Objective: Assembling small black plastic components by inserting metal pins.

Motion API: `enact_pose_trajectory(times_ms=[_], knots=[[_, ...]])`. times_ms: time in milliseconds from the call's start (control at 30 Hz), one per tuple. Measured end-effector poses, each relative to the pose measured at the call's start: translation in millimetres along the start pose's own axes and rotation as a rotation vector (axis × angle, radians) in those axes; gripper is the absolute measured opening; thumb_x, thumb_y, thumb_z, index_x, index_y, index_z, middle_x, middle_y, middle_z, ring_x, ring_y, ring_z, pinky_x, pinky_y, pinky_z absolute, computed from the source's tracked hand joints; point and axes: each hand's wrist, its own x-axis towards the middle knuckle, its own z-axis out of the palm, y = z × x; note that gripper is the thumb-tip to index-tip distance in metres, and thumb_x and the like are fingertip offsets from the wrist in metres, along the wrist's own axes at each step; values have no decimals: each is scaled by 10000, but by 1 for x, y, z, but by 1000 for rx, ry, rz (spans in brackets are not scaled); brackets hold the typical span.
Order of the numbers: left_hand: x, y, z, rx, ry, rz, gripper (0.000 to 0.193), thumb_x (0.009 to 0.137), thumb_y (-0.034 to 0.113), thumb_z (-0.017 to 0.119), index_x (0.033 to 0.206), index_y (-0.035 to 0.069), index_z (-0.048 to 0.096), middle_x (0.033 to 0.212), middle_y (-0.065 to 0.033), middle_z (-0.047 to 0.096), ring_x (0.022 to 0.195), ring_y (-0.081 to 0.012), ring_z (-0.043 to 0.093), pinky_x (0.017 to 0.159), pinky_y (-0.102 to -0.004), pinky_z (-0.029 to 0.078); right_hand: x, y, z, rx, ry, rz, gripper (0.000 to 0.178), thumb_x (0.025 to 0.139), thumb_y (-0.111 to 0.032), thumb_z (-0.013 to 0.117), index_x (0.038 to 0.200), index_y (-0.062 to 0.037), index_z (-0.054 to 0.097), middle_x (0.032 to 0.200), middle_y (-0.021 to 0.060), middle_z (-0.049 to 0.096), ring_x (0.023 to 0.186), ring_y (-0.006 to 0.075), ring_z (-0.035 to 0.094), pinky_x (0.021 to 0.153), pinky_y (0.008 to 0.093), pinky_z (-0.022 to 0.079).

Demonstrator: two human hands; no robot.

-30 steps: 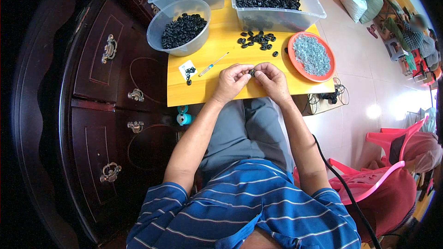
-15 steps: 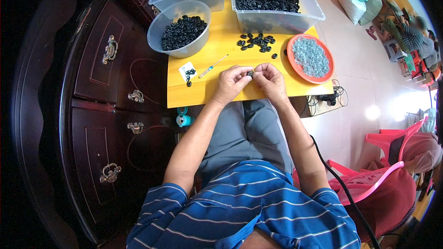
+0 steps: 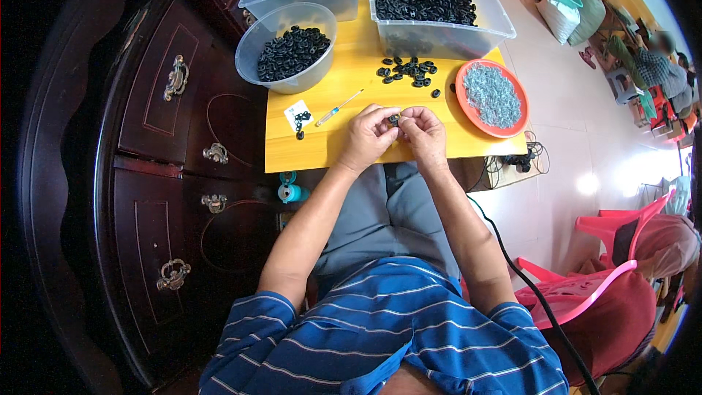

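Observation:
Above the near edge of the yellow table, my left hand is closed with thumb and fingertips on a small black oval part. My right hand pinches the same part from the other side. Fingers cover much of it, so its details are hard to make out. A loose cluster of similar black oval parts lies beyond my hands. To the right, an orange-red plate bears a heap of small silvery metal pieces. A screwdriver with a clear blue handle rests left of my left hand.
Two clear plastic bins and a round tub with black parts stand at the back. A white card with several small black pieces lies at left. Dark drawers flank the table; pink chairs stand right.
Both hands have shifted slightly left with the black part. The right hand's fingers have turned a little over it, and the whole view has moved slightly.

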Motion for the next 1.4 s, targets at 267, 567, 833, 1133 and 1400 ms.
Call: enact_pose_trajectory(times_ms=[267, 567, 833, 1133, 1400], knots=[[-2, -1, 0, 61, 26, 36, 360, 749, -73, 725, 1097, 13, 694, 876, -64, 628, 663, -132, 584, 634, -271, 509, -1, -4, 1, -32, -20, -4, 65, 919, -33, 631, 981, -19, 620, 794, 0, 634, 686, 64, 572, 626, 211, 462], [-3, -4, 1, 46, 56, 32, 333, 766, -39, 732, 1093, 18, 697, 838, -62, 614, 645, -134, 581, 618, -272, 504, -3, -3, 0, -29, -3, -25, 70, 932, -29, 616, 998, -6, 617, 816, 5, 635, 687, 73, 576, 640, 213, 467], [-3, -6, 1, 44, 55, 37, 289, 787, -18, 742, 1070, 21, 700, 831, -51, 612, 640, -117, 582, 605, -264, 505, -1, -4, -5, -26, -76, 20, 117, 960, -84, 598, 1051, -11, 603, 850, 4, 625, 737, 75, 573, 660, 222, 459], [-3, -1, 1, 43, 47, 59, 264, 809, -40, 739, 1067, 2, 698, 810, -3, 582, 648, -52, 530, 583, -202, 471, 2, -9, -10, -100, -121, 70, 131, 964, -124, 622, 1050, -26, 613, 873, -13, 628, 734, 65, 561, 676, 220, 456], [-3, 1, 1, 48, 72, 57, 226, 808, 20, 745, 1028, 22, 694, 805, -50, 606, 627, -119, 582, 580, -266, 491, 2, -10, -13, -77, -138, 76, 120, 955, -111, 630, 1047, -34, 622, 887, -20, 640, 761, 58, 570, 700, 225, 456]])
